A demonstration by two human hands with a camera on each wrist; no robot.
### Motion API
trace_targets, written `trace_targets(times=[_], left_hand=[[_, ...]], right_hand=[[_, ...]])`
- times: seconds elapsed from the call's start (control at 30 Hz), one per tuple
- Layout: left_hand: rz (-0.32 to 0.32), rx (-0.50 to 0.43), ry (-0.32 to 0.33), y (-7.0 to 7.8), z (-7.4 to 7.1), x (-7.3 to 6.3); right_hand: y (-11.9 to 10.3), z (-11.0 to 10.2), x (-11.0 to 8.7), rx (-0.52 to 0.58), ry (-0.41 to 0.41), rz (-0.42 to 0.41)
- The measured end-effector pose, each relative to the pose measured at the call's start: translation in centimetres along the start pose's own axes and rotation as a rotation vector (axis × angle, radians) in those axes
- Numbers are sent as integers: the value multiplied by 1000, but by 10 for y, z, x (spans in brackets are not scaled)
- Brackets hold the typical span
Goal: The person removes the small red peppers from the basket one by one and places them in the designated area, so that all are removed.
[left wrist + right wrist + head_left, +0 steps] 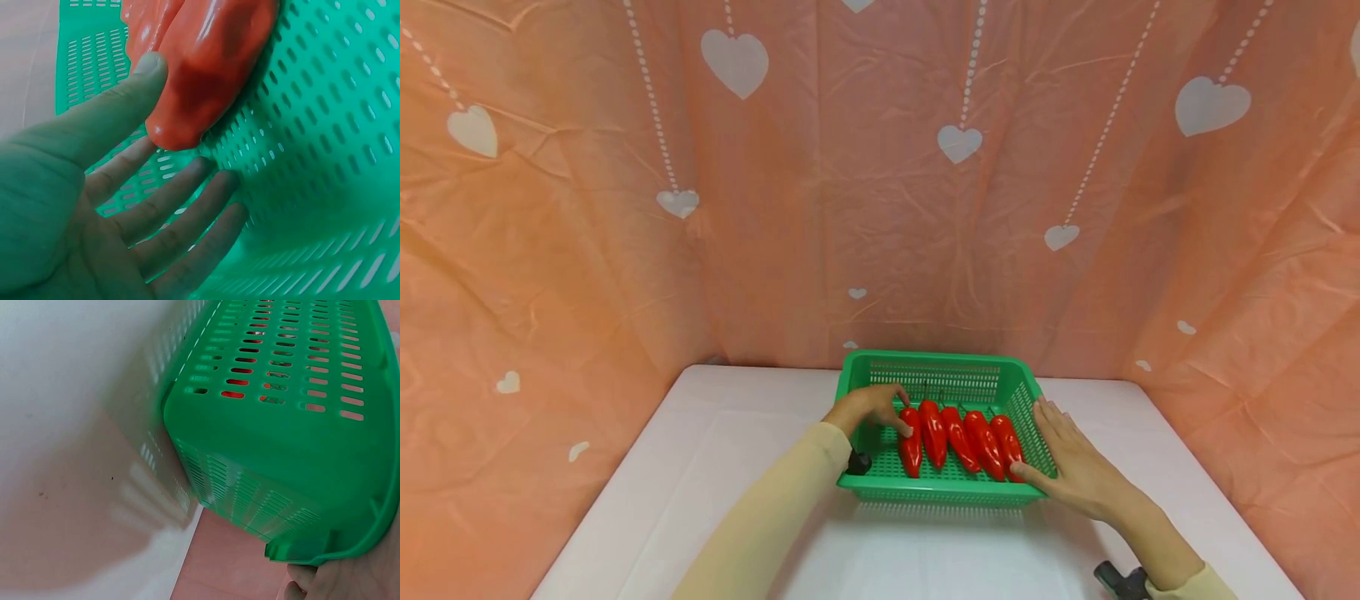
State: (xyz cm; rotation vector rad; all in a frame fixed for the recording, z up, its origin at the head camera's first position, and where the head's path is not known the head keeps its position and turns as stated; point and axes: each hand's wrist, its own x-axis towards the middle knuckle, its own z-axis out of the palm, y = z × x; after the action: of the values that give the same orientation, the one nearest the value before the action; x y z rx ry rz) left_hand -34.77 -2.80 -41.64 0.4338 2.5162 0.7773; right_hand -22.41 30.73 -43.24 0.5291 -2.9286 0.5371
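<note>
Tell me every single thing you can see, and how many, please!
Basket: one, green, on the table
Peppers: five, red, side by side in the basket
Table: one, white, under the basket
Curtain: peach-orange, behind and beside the table; I can't tell how many pieces
Hearts: over ten, whitish, on the curtain
Dotted lines: six, white, running down to hearts
Gadgets: two, dark, one at each wrist
Sleeves: two, cream, on the arms
Left hand: one, bare, by the leftmost pepper
Right hand: one, bare, at the basket's right rim
</note>
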Motion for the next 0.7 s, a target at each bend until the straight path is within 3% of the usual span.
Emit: trace_targets(times=[0.7], left_hand=[[27,107,-16,6,6,3]], right_hand=[[-2,0,0,0,-2,-1]])
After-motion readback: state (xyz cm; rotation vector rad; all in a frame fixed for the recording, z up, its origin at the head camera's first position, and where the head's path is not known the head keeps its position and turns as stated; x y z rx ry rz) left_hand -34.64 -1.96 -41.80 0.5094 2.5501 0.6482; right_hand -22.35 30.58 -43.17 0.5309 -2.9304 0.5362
